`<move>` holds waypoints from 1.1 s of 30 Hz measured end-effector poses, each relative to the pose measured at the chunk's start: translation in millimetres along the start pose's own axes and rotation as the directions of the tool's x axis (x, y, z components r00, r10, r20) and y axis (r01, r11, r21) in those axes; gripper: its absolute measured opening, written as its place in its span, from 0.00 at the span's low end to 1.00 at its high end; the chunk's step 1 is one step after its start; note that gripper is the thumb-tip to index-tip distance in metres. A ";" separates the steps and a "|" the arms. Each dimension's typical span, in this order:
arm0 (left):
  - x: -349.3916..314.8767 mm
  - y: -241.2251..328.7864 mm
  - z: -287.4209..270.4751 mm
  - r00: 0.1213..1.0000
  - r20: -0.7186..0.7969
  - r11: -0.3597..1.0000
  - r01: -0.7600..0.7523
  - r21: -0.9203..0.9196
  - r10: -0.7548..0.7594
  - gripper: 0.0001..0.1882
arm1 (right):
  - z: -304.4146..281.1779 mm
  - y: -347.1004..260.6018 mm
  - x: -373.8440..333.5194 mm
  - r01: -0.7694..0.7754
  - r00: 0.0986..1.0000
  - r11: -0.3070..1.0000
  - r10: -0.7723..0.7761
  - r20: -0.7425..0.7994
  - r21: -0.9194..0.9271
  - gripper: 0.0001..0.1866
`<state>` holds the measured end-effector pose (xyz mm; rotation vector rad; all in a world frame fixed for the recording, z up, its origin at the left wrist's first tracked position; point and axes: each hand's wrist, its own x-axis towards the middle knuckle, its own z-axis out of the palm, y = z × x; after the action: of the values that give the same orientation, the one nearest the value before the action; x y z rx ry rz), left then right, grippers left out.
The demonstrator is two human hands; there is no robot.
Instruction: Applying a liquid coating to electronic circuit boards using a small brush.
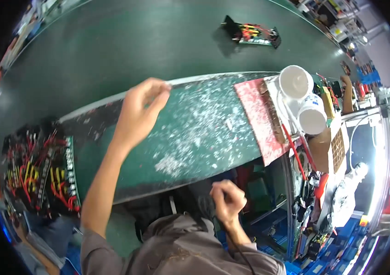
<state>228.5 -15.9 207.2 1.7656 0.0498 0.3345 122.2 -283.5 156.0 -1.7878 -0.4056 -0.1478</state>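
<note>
My left hand (141,112) hovers over the far left part of the worn green work surface (195,137). Its fingers are curled with the thumb close to them, and nothing shows between them. Below the near edge of that surface, in front of my body, my right hand (228,201) is closed in a fist; whatever may be inside is hidden. A thin dark cord runs along my right forearm. Left of my left arm stand several circuit-board assemblies (43,172) with red, yellow and black wires. Another wired board assembly (254,34) lies on the green belt beyond.
A red-and-white smeared pad (259,121) lies at the right end of the surface. Beside it are two white cups (296,83), red-handled tools (294,151) and a cardboard box (323,151). A bright lamp (382,151) glows farther right. Another person's arm (347,94) reaches in there.
</note>
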 end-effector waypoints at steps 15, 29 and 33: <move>375.6 -109.5 223.3 0.900 -0.312 0.932 0.349 0.096 -0.305 0.25 | -17.5 80.0 -64.1 -0.758 0.569 0.559 0.819 -0.078 0.335 0.09; 345.4 -81.6 228.9 0.803 -0.565 0.978 -0.104 0.183 0.191 0.31 | -25.5 121.2 -86.3 -0.728 0.609 0.548 0.793 0.021 0.412 0.07; 333.3 -35.8 215.4 0.774 -0.506 0.921 -0.264 0.288 0.380 0.25 | -32.3 113.3 -97.7 -0.758 0.599 0.535 0.798 0.072 0.373 0.10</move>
<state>606.7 -141.1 199.0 1.8205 0.2015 1.1323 74.6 -356.6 30.2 -1.4144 0.4678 0.4545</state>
